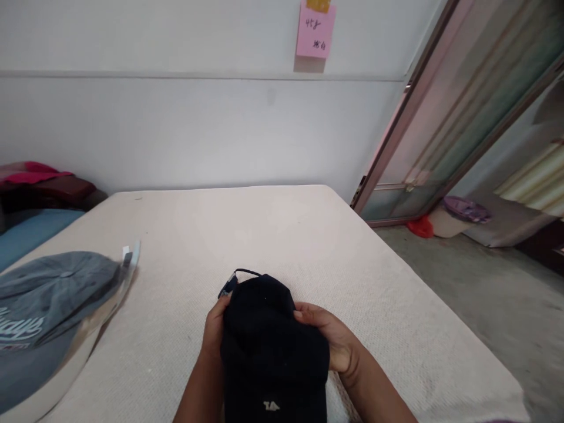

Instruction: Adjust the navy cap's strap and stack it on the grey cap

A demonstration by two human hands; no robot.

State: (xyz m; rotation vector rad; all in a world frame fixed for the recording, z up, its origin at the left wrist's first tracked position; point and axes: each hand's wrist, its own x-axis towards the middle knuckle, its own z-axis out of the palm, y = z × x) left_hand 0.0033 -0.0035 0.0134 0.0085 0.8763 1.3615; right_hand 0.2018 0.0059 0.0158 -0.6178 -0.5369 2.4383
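Note:
A black cap [268, 346] with a small light emblem on its front is held low in the middle of the view, its front toward me. My left hand [215, 329] grips its left side, most of the fingers hidden behind the cloth. On the other side, my right hand [326, 332] holds the cap's edge, the thumb showing on top and the other fingers out of sight. A thin dark strap with a buckle [228, 285] sticks out at the cap's upper left. To the left, a grey cap [61, 299] with white lettering lies on the table.
The table has a pale textured cover [229, 223]. A pink note [316, 29] is taped to the white wall behind. Bright pink and blue cloth items [39, 223] lie at the far left. A sliding glass door [423, 117] and a bin [453, 218] stand at the right.

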